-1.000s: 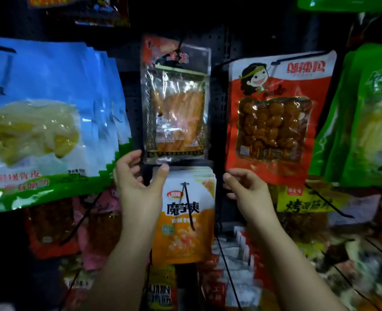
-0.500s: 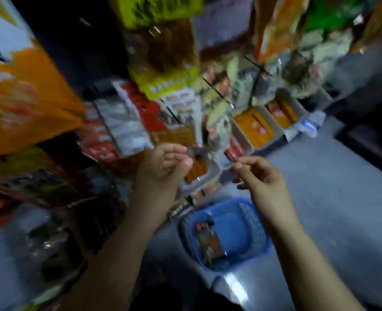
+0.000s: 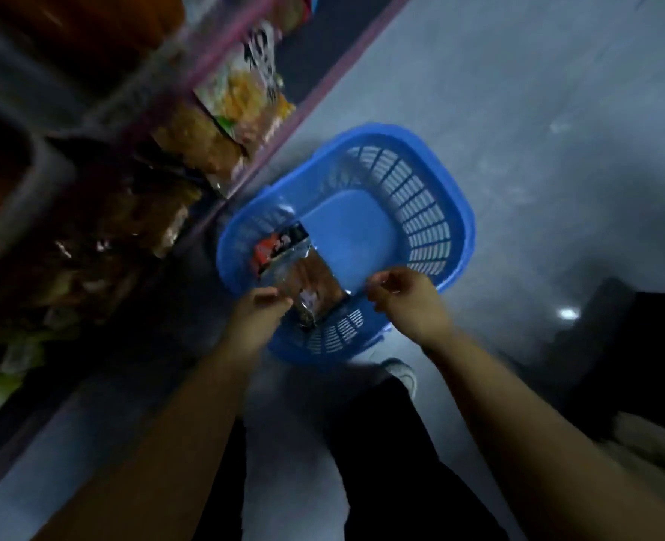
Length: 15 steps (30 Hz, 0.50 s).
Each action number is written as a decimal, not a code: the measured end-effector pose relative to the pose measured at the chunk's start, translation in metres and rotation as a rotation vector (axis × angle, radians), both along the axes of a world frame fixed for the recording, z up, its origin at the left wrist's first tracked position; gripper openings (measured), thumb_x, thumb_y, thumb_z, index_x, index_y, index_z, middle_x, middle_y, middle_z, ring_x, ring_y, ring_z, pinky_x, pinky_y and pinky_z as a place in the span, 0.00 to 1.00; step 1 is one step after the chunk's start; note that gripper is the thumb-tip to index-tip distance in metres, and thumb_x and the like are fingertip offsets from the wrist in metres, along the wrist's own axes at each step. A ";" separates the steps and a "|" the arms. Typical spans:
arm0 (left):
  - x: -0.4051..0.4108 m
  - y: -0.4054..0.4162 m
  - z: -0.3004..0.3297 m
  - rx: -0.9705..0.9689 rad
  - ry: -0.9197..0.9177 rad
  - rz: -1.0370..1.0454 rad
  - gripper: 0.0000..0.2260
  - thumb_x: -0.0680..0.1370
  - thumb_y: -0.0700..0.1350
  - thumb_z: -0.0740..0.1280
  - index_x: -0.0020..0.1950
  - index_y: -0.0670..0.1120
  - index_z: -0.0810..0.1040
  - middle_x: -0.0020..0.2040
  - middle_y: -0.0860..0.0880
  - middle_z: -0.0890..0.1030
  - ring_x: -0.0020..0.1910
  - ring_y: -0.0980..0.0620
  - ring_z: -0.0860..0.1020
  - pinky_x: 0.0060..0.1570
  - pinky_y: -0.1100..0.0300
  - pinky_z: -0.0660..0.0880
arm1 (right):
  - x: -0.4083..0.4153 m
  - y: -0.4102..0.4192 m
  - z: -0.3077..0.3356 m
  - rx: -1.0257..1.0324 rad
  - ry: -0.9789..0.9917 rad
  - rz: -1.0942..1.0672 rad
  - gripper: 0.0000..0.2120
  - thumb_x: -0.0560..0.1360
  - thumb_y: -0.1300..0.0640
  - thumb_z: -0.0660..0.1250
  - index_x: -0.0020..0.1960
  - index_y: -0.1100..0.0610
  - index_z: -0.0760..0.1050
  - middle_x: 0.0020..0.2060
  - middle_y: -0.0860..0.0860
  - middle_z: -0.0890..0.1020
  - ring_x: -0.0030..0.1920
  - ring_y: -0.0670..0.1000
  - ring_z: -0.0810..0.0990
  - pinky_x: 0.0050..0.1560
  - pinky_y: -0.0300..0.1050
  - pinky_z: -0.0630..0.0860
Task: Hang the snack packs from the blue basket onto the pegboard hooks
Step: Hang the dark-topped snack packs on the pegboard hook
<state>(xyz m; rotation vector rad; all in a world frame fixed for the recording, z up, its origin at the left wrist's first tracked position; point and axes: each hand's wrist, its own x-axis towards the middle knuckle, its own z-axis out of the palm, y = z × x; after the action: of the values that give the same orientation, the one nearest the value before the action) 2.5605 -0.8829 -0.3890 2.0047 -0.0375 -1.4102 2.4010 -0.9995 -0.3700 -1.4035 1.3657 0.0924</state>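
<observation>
Both hands [image 3: 338, 302] hover over basket's [image 3: 455, 212] snack pack [image 3: 299, 267].

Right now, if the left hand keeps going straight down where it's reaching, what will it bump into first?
Probably the snack pack lying in the blue basket. The left hand hovers just above its near end, though the blur hides whether it touches.

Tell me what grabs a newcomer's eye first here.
The blue basket on the grey floor dominates the centre, with a snack pack lying at its left side. Just below, the left hand and right hand reach toward it. Packed snack shelves blur along the left.
</observation>
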 end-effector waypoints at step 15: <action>0.018 -0.096 -0.256 0.171 0.132 0.206 0.08 0.80 0.37 0.60 0.44 0.39 0.76 0.41 0.41 0.76 0.37 0.49 0.72 0.39 0.56 0.72 | 0.061 -0.120 -0.278 0.029 0.301 0.506 0.15 0.74 0.49 0.70 0.50 0.61 0.76 0.34 0.55 0.76 0.30 0.52 0.74 0.25 0.39 0.69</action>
<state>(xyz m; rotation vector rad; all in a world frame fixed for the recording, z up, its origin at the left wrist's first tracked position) 2.5781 -0.9792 -0.6451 1.9804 0.3486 -1.4485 2.4624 -1.1196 -0.6482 -1.7331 1.2075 0.6762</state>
